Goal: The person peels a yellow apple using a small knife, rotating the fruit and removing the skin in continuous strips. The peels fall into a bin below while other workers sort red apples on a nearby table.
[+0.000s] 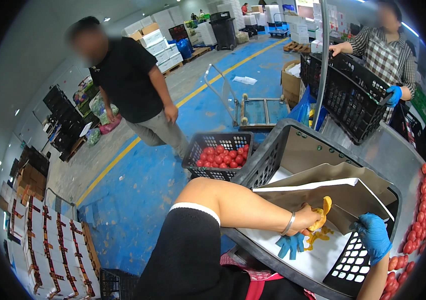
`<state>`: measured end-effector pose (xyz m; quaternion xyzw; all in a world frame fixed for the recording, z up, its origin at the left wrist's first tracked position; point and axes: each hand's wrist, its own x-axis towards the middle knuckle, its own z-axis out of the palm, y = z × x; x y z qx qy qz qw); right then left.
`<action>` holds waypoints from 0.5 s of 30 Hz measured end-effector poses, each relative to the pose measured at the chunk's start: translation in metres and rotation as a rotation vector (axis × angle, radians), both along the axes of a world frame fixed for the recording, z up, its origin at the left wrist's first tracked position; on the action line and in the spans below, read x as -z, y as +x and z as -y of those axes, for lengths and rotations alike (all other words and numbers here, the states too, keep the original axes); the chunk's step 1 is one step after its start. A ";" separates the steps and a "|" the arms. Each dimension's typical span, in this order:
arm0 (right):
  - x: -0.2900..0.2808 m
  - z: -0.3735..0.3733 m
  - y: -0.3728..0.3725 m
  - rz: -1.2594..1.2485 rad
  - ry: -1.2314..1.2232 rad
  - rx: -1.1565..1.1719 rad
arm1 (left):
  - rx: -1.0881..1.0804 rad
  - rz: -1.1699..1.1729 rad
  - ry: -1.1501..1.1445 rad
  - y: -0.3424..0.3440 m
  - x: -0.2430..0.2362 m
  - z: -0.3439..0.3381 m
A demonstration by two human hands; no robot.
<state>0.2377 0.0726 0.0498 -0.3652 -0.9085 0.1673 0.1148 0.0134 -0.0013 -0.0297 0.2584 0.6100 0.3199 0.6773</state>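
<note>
My left hand [305,220], bare with a bracelet at the wrist, grips a crumpled yellow glove [324,212] inside a large dark plastic crate [260,170]. More yellow glove material [318,241] and a blue glove [288,246] lie below it on the white lining. In a blue glove, my right hand [374,239] is closed on the edge of a brown, white-edged cardboard liner [323,182] that stands folded up in the crate. The fingertips of my right hand are partly hidden behind the sheet.
A black crate of red tomatoes [223,157] sits on the floor beyond my arm. Red tomatoes [423,200] line the metal table at right. One co-worker [128,75] stands at left; another [385,55] handles a black crate [350,95]. An overturned trolley [263,111] lies behind.
</note>
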 end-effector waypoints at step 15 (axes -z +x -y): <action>-0.001 -0.003 -0.001 -0.029 0.015 0.006 | -0.008 0.006 0.012 0.001 0.001 -0.003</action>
